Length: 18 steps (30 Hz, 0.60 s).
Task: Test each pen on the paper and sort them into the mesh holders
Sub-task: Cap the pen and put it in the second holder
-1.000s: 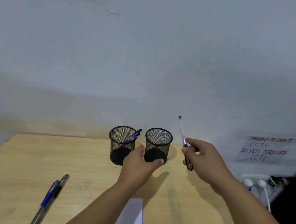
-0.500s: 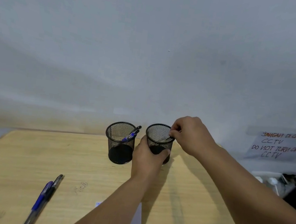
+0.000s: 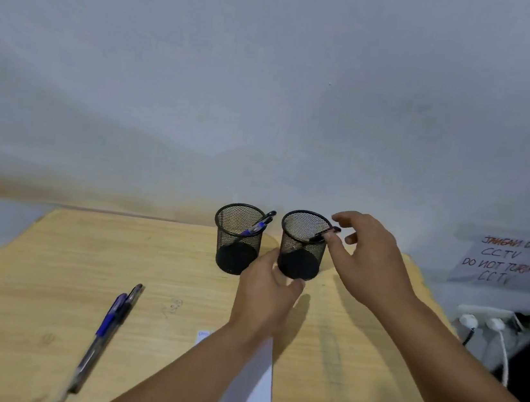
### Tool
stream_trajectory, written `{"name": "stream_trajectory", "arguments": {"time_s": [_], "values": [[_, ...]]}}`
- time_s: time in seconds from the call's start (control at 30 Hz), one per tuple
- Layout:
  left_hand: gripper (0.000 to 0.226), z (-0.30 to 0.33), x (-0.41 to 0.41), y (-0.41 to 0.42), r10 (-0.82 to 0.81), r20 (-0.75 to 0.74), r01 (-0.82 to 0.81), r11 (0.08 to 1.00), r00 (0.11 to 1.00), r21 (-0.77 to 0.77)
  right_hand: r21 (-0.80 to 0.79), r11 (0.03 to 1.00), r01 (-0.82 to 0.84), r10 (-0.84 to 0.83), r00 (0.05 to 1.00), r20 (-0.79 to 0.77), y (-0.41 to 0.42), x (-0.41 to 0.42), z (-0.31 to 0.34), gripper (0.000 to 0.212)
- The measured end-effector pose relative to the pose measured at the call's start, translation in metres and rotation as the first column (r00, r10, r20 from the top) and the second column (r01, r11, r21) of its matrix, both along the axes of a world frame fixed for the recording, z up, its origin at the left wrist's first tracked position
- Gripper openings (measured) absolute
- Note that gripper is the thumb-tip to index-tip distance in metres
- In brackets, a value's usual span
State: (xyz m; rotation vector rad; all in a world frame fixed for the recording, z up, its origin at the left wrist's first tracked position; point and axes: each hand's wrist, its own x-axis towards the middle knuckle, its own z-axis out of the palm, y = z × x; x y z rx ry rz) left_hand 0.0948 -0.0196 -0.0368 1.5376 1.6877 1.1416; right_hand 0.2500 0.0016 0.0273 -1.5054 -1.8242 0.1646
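Right hand (image 3: 369,265), fingers spread, hovered beside the black pen (image 3: 325,234) leaning in the right black mesh holder (image 3: 300,256); left hand (image 3: 267,290), fingers relaxed, touched its base. Best withdraw gently, avoid tipping.

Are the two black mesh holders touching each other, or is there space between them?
Apart. The head view shows a strip of wall and wooden table between the left black mesh holder and the right black mesh holder, from rims to bases.

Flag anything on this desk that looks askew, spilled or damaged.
Nothing stands out. Both mesh holders stand upright, each with pens leaning inside, and two pens lie side by side on the table, unsorted.
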Motion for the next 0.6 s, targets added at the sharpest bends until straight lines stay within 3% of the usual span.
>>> {"name": "stream_trajectory", "arguments": {"time_s": [0.1, 0.3, 0.6], "values": [[0.061, 0.000, -0.022, -0.019, -0.019, -0.043, 0.019, 1.000, 0.999, -0.004, -0.027, 0.999, -0.031, 0.029, 0.998, -0.058, -0.018, -0.016, -0.013, 0.021], [0.045, 0.001, -0.091, -0.043, -0.023, -0.144, 0.026, 0.999, 0.989, 0.022, -0.162, 0.978, -0.130, 0.113, 0.987, -0.112, -0.047, -0.071, -0.042, 0.014], [0.037, 0.008, -0.204, -0.048, -0.017, -0.330, 0.001, 0.999, 0.944, -0.049, -0.363, 0.888, -0.282, 0.277, 0.958, -0.068, -0.087, -0.166, -0.064, 0.022]]}}
